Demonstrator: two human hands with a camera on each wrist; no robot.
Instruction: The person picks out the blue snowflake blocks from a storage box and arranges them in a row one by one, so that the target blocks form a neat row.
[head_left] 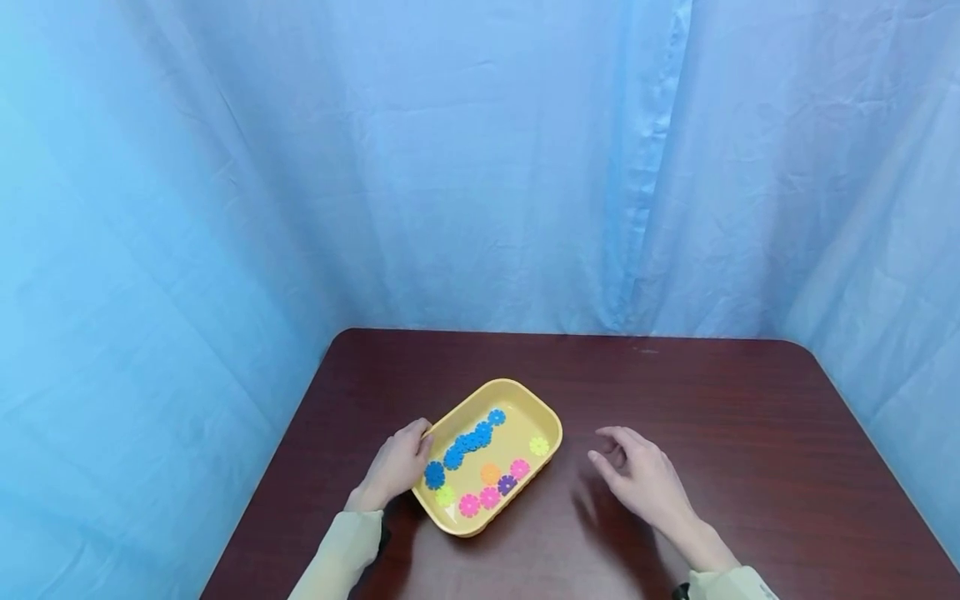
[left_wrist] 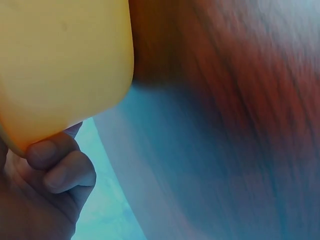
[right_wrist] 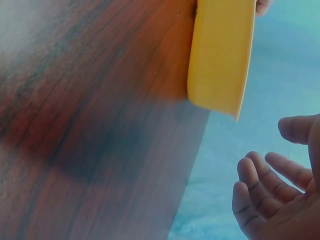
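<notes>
My left hand grips the left rim of a yellow rectangular tray, thumb over the edge and fingers curled beneath it, as the left wrist view also shows. The tray sits at an angle, its side wall raised close over the table. In it lie several flower-shaped plastic discs: an overlapping row of blue discs, pink discs, a purple disc, an orange disc and a yellow disc. My right hand hovers to the right of the tray, fingers loosely bent, holding nothing.
The dark wood-grain table has rounded far corners. Light blue curtains hang behind it and along both sides. Shadows of the arms and tray fall on the tabletop.
</notes>
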